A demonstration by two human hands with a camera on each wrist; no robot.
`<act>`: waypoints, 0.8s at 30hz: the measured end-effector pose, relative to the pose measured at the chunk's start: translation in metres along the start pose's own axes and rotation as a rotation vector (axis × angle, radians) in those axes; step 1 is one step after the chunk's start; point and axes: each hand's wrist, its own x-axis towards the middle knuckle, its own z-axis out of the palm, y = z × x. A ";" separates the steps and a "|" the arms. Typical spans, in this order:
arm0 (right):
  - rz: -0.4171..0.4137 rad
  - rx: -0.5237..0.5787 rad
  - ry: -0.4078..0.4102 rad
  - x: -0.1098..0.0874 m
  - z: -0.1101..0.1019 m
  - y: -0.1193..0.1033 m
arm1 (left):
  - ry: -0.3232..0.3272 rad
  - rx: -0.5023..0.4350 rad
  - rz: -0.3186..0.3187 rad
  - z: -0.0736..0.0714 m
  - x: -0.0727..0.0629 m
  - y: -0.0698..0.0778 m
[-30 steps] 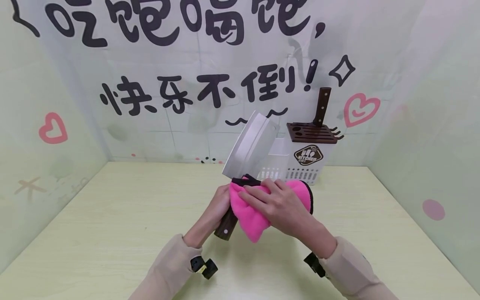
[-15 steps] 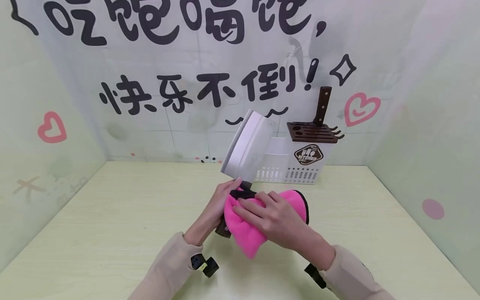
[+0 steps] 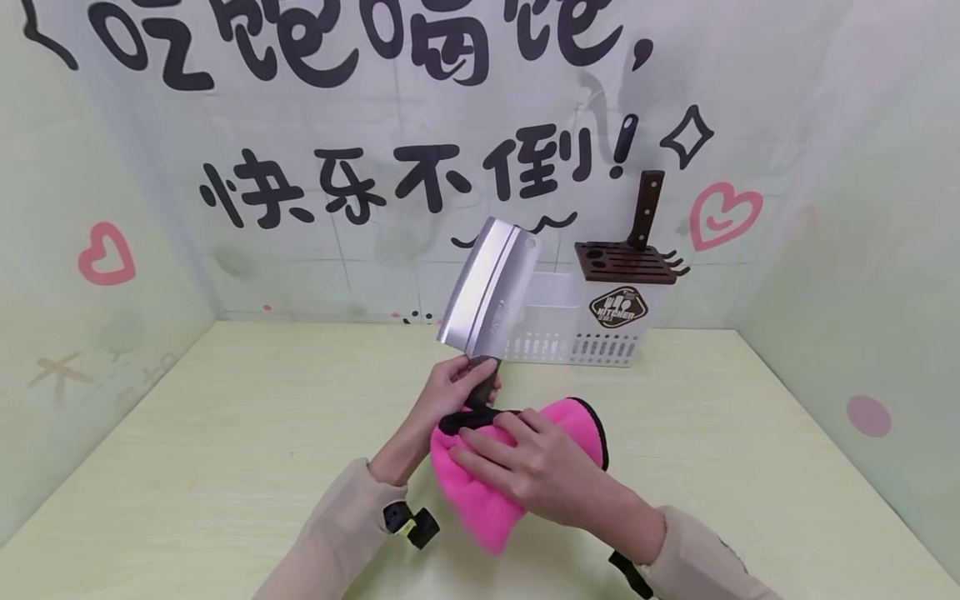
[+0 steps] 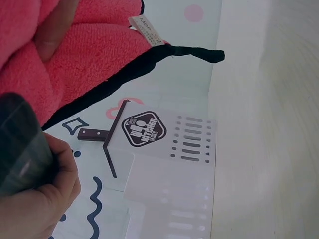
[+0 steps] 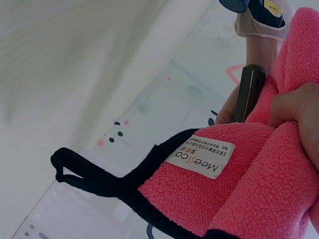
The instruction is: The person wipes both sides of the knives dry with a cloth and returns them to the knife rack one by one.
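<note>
A cleaver (image 3: 487,287) with a broad silver blade and a dark handle is held blade up by my left hand (image 3: 442,400), whose fingers curl round the handle near the blade. My right hand (image 3: 543,467) grips a folded pink towel (image 3: 480,500) with black edging, just below and to the right of that handle. In the right wrist view a white label and a black loop show on the towel (image 5: 254,174). The handle's end (image 4: 22,144) looms close in the left wrist view, beside the towel. In the head view the towel covers the handle's lower part.
Behind the hands, at the back wall, stands a white knife holder (image 3: 618,333) with a brown slotted top. One brown-handled knife (image 3: 647,208) sticks up from it. The pale wooden table (image 3: 225,467) is walled in at the back and both sides.
The towel and my right hand have moved down from the base of the blade, along the handle. The blade has turned so its broad face shows more, and the handle's upper part is uncovered.
</note>
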 end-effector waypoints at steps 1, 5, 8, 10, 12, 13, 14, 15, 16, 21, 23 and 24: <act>-0.004 0.001 -0.005 0.000 0.000 -0.001 | 0.003 0.012 0.003 0.000 0.000 0.000; -0.013 0.004 -0.022 -0.001 -0.001 -0.004 | -0.014 0.055 0.022 0.000 0.002 -0.001; -0.027 -0.006 -0.019 -0.001 -0.001 -0.006 | -0.026 0.093 0.038 -0.001 0.002 -0.002; -0.042 -0.013 -0.007 -0.002 -0.001 -0.007 | -0.034 0.106 0.041 -0.002 0.002 -0.002; -0.058 -0.013 0.003 -0.002 -0.001 -0.009 | -0.044 0.112 0.044 -0.003 0.002 -0.002; -0.065 -0.010 0.009 -0.002 -0.001 -0.010 | -0.051 0.110 0.043 -0.004 0.002 -0.002; -0.072 -0.007 0.015 -0.002 -0.001 -0.010 | -0.057 0.103 0.039 -0.004 0.002 -0.002; -0.081 -0.006 0.023 -0.003 -0.001 -0.011 | -0.066 0.092 0.037 -0.004 0.002 -0.002; -0.090 -0.004 0.029 -0.003 -0.001 -0.011 | -0.075 0.081 0.038 -0.004 0.002 -0.003; -0.150 -0.017 0.098 -0.001 -0.004 -0.011 | -0.089 0.036 0.030 -0.005 0.002 -0.004; -0.164 -0.022 0.122 0.001 -0.007 -0.010 | -0.086 0.034 0.033 -0.005 0.000 -0.003; -0.167 -0.023 0.129 0.002 -0.008 -0.010 | -0.087 0.034 0.036 -0.005 0.000 -0.003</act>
